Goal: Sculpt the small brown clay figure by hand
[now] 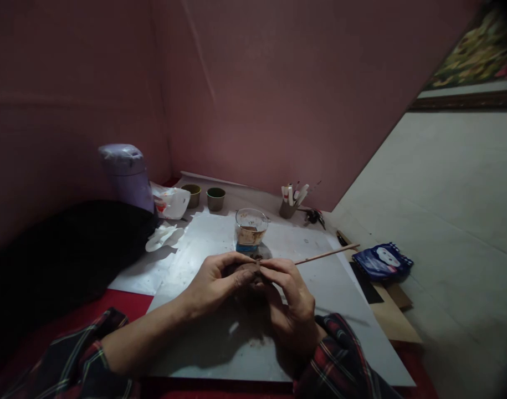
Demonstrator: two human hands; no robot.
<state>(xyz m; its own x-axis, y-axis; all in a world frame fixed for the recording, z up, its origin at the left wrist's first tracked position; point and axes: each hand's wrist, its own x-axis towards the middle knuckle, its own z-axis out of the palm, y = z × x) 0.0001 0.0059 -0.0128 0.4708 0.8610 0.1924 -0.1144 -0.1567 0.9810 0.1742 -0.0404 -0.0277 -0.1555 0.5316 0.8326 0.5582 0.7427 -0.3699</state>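
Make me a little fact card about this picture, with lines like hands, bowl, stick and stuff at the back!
Left hand: holding a brown lump
Right hand: holding the same lump from the other side
Stick: thin, slanting out from behind the right hand; near end hidden
Bowl: clear, with some liquid inside, just beyond the hands
White board: under the hands
Back: green-rimmed cup, pot of tools
Far left: purple container
Far right: blue packet
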